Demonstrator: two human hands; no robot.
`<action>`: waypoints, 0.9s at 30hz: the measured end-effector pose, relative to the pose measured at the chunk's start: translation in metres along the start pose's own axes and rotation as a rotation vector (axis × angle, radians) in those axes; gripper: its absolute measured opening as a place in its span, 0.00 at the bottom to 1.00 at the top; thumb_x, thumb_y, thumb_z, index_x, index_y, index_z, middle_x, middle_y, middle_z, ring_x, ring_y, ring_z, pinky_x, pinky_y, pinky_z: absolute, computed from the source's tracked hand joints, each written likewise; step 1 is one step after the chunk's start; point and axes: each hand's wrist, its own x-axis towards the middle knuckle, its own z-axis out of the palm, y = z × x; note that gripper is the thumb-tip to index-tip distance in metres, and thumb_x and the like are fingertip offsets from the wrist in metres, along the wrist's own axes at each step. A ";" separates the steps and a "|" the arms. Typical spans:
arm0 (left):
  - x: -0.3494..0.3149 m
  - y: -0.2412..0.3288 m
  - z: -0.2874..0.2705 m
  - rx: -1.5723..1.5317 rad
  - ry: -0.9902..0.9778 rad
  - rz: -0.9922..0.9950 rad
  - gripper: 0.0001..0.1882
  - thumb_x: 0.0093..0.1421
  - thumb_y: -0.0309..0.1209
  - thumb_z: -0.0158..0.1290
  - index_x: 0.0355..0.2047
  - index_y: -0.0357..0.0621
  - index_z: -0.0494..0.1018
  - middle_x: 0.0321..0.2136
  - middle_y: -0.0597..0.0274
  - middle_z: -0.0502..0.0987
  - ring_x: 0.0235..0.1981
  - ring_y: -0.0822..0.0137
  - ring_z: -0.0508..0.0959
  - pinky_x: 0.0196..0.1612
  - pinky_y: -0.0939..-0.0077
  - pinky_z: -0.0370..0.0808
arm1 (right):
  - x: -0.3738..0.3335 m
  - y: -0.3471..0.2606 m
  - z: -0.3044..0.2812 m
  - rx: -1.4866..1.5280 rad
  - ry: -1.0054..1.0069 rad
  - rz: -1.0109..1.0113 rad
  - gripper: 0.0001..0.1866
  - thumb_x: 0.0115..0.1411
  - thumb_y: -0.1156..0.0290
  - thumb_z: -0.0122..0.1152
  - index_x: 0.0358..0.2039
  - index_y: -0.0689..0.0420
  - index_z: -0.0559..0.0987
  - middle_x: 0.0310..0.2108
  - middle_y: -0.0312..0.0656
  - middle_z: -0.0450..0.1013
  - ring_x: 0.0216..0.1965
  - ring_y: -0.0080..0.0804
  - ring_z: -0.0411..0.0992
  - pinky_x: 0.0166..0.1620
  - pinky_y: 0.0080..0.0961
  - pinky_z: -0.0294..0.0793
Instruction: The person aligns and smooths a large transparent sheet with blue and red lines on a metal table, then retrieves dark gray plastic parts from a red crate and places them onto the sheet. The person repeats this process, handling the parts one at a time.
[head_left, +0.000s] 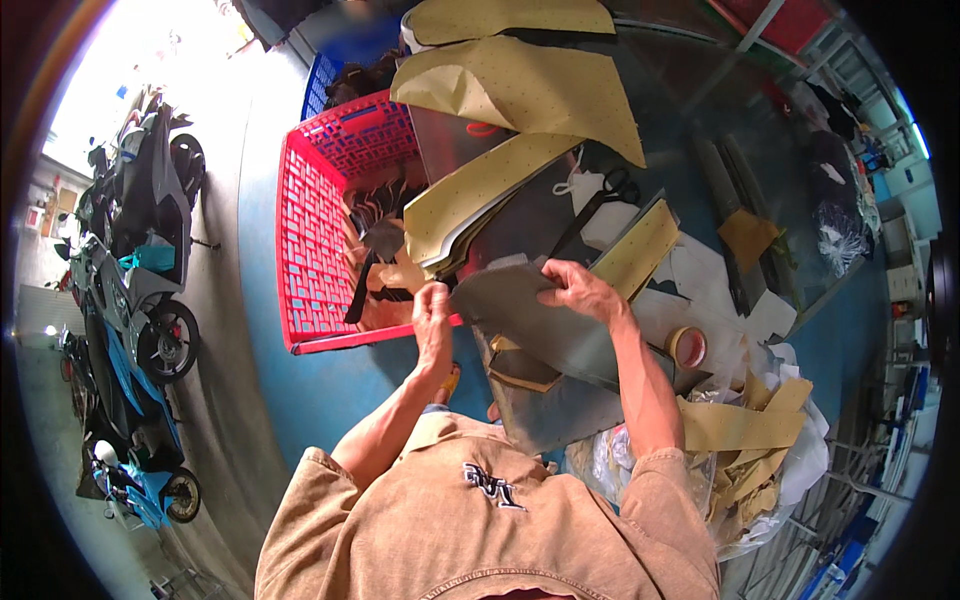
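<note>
A dark grey sheet of thin flexible material [510, 302] lies in front of me, its left corner jutting past the table edge. My right hand [585, 292] grips the sheet's upper edge, thumb and fingers closed on it. At its left corner, my left hand [432, 318] is closed in a pinch beside the red basket's near rim; what its fingers hold is hidden. Yellow dotted paper pieces [460, 215] lie stacked just beyond the sheet. Black-handled scissors [618, 187] rest farther back on the table.
The red plastic basket [312, 240] at left holds brown and dark cut pieces [385, 240]. A tape roll [687, 347] sits right of the sheet. Crumpled paper and plastic scraps [750, 430] heap at the lower right. Motorcycles [150, 210] stand along the far left.
</note>
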 end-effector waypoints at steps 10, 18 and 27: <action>0.024 0.088 0.020 0.323 -1.147 -0.222 0.60 0.39 0.40 0.71 0.67 0.43 0.46 0.59 0.47 0.61 0.61 0.57 0.62 0.64 0.65 0.56 | -0.037 -0.008 0.002 0.072 -0.201 -0.068 0.13 0.50 0.75 0.65 0.36 0.60 0.73 0.27 0.33 0.70 0.31 0.21 0.66 0.36 0.22 0.66; 0.007 0.123 0.039 0.822 -1.068 0.042 0.29 0.42 0.36 0.65 0.44 0.36 0.73 0.31 0.60 0.79 0.32 0.72 0.75 0.38 0.76 0.72 | -0.038 0.003 0.006 0.034 -0.011 -0.095 0.14 0.50 0.76 0.64 0.37 0.62 0.73 0.31 0.36 0.73 0.35 0.25 0.69 0.41 0.26 0.68; -0.060 0.165 0.055 1.002 -1.104 0.356 0.19 0.52 0.30 0.56 0.45 0.36 0.74 0.28 0.45 0.79 0.29 0.58 0.81 0.35 0.66 0.76 | -0.064 0.002 -0.005 0.046 -0.081 -0.164 0.22 0.45 0.75 0.71 0.41 0.60 0.74 0.35 0.37 0.75 0.39 0.25 0.71 0.44 0.24 0.70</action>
